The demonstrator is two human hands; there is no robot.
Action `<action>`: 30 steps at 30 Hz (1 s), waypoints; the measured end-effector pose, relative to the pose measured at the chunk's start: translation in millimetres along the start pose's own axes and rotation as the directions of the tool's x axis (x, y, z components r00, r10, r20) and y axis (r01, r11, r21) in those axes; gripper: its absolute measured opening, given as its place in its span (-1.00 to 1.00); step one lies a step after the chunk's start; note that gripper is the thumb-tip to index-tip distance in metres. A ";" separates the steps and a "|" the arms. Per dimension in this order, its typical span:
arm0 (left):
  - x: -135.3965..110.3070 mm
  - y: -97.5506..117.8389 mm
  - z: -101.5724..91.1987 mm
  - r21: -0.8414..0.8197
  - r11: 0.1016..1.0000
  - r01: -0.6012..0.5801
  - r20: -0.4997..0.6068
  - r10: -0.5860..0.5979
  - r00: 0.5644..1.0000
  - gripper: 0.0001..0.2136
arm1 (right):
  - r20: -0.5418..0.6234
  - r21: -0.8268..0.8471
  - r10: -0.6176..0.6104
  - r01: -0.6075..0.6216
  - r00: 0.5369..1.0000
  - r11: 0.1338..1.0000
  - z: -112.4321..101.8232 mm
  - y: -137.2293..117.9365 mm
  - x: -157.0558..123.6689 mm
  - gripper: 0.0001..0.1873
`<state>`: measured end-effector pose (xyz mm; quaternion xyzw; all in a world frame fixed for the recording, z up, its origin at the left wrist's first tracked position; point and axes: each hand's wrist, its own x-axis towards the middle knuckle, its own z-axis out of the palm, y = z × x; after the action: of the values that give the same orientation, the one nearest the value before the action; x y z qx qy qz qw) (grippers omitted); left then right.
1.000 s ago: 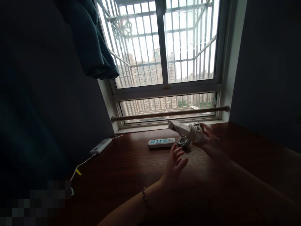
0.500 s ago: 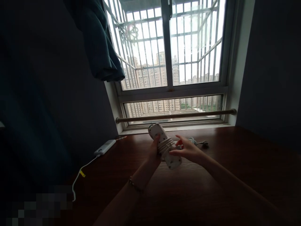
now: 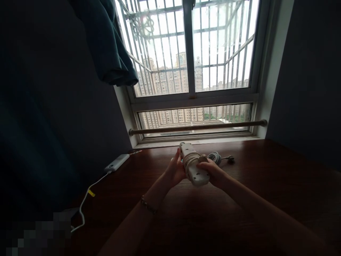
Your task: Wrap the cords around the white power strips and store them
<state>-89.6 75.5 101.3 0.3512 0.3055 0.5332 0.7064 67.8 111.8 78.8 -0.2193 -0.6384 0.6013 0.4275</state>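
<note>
A white power strip (image 3: 199,177) is held above the wooden tabletop, its underside with small dark holes facing up. Its own white cord (image 3: 191,160) is wound round the middle in several turns. My left hand (image 3: 176,170) grips the strip's left side, thumb up along the edge. On the other side my right hand (image 3: 214,172) is closed on the strip, its thumb lying across the wound cord near the plug (image 3: 203,158). The fingers under the strip are hidden.
Behind my right hand lies a coiled grey cable (image 3: 215,157) with a dark plug (image 3: 230,159). A white power bank (image 3: 117,163) with a white cable (image 3: 83,206) sits at left. The window rail (image 3: 197,127) runs behind the wooden tabletop (image 3: 165,220); a blue curtain (image 3: 109,53) hangs left.
My right hand, earlier spread at the wound cord, has closed on the strip's right side. The strip has turned more upright and shifted slightly right. The view has tilted a little.
</note>
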 end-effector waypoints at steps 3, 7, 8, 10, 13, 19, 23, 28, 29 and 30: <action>5.8 -3.7 -13.5 0.147 0.988 0.047 -0.027 -0.044 0.999 -0.33 | 0.046 0.294 0.147 -0.154 0.988 0.943 0.3 5.5 2.0 -0.73; 14.2 -10.2 -24.0 0.363 0.921 0.141 -0.224 -0.060 0.973 -0.35 | -0.074 0.347 0.138 -0.104 0.988 0.932 -1.3 12.9 5.6 -0.71; 14.8 -11.7 -23.7 0.445 0.882 0.156 -0.283 -0.026 0.959 -0.37 | -0.139 0.312 0.119 -0.070 0.983 0.948 -2.1 14.1 6.4 -0.69; 13.4 -15.2 -20.2 0.659 0.739 0.139 -0.293 0.082 0.952 -0.44 | -0.292 0.203 0.066 -0.006 0.954 0.979 -3.8 15.7 7.6 -0.62; 7.2 -23.6 -11.1 0.876 0.481 -0.042 -0.062 0.197 0.979 -0.58 | -0.445 0.010 -0.073 0.087 0.893 0.996 -5.2 16.7 8.5 -0.44; -2.9 -43.3 9.3 0.845 0.466 -0.264 0.079 0.378 0.922 -0.55 | -0.430 -0.397 -0.345 0.168 0.835 0.902 6.4 17.0 0.2 -0.29; -6.6 -45.5 16.6 0.839 0.421 -0.344 0.100 0.502 0.859 -0.55 | -0.339 -0.522 -0.367 0.152 0.866 0.839 20.8 21.4 -11.2 -0.15; -3.0 -47.3 8.8 0.838 0.450 -0.308 0.065 0.479 0.876 -0.51 | -0.259 -0.591 -0.286 0.083 0.922 0.803 25.3 29.2 -15.1 -0.09; -1.0 -48.0 6.7 0.835 0.448 -0.320 0.086 0.467 0.880 -0.51 | -0.254 -0.613 -0.267 0.059 0.930 0.788 24.4 29.6 -14.5 -0.08; 1.0 -48.9 4.8 0.832 0.439 -0.339 0.118 0.457 0.882 -0.52 | -0.247 -0.641 -0.246 0.033 0.937 0.767 23.2 29.2 -14.0 -0.08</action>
<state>-59.1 66.7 63.8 0.6711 0.4729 0.4940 0.2863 49.7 92.5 49.0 -0.3939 -0.7393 0.2769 0.4707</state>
